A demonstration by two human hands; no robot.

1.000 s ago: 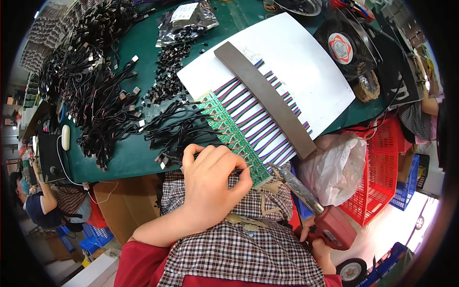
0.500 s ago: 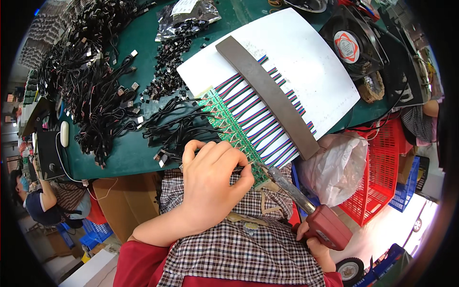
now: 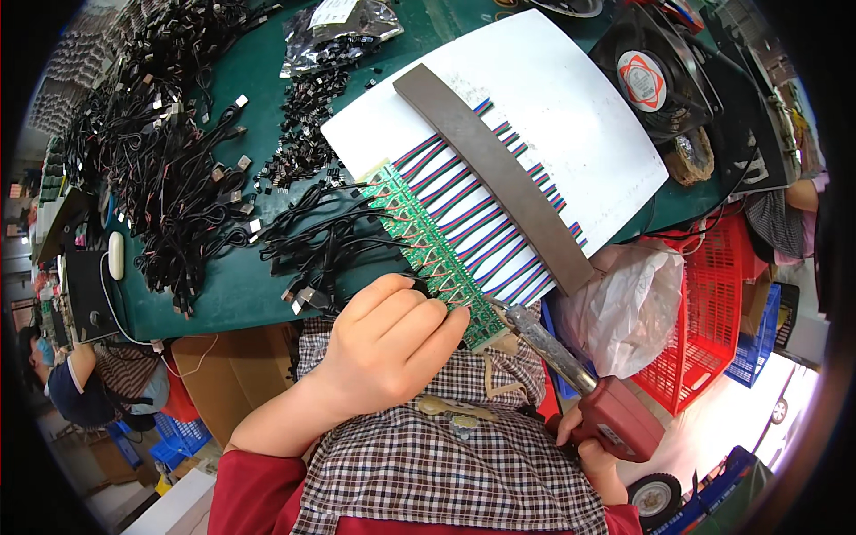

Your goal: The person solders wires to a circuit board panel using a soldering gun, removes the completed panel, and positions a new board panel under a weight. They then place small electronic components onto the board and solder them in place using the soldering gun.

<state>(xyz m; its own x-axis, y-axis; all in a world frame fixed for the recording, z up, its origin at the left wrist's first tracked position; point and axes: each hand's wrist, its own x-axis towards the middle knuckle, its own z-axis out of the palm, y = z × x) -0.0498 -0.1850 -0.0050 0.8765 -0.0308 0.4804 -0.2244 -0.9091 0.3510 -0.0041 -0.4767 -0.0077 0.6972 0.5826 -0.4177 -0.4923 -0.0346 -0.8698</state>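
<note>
My left hand point(image 3: 388, 343) is curled closed at the near end of a green circuit board strip point(image 3: 415, 234), its thumb and forefinger pressed together by the solder pads. Whatever sits in that pinch is hidden by the fingers. My right hand point(image 3: 593, 446) grips the dark red handle of a soldering iron point(image 3: 615, 417); its tip points to the board's near right edge. Black cables point(image 3: 334, 223) run from the board's left side, and striped ribbon wires point(image 3: 464, 201) leave its right side. A dark bar point(image 3: 499, 174) lies across those wires on a white sheet point(image 3: 571, 98).
On the green table point(image 3: 259, 294) lie a big heap of black USB cables point(image 3: 178, 196), loose small black parts point(image 3: 312, 125) and a plastic bag point(image 3: 343, 31). A black fan point(image 3: 655, 76) stands far right. A red crate point(image 3: 704, 330) and a clear bag point(image 3: 624, 312) are beside the table.
My left hand has drawn slightly left and down, its fingers now curled tighter. The soldering iron stays nearly in place at the board's near end.
</note>
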